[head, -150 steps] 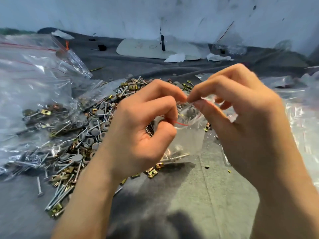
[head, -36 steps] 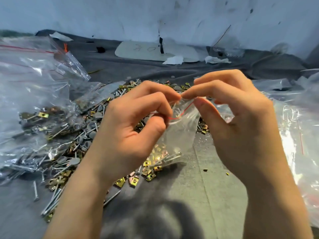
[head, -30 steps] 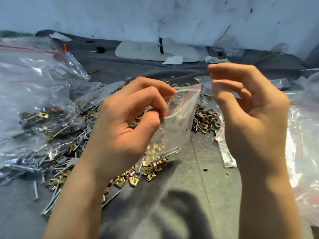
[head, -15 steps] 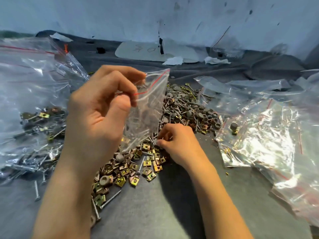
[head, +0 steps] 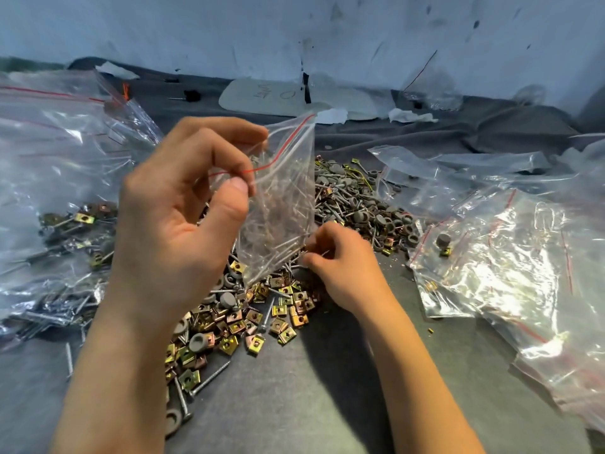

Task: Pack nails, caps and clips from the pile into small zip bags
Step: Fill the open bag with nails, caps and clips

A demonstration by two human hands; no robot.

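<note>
My left hand (head: 176, 224) pinches the red-striped mouth of a small clear zip bag (head: 281, 204) and holds it upright above the pile; the bag looks empty. The pile (head: 255, 319) spreads over the grey cloth: brass clips in front, grey caps and long nails farther back (head: 353, 198). My right hand (head: 340, 257) is low at the pile, just right of the bag's bottom corner, with its fingertips curled and pinching thin nails; the motion blur hides how many.
A heap of filled zip bags (head: 59, 178) lies at the left. Crumpled clear bags (head: 507, 257) cover the right side. A flat white board (head: 262, 96) and paper scraps lie by the back wall. Bare grey cloth (head: 311, 388) runs along the front.
My right hand let go of the bag's mouth and dropped to the pile, where it now pinches nails. My left hand carried the bag up and to the left.
</note>
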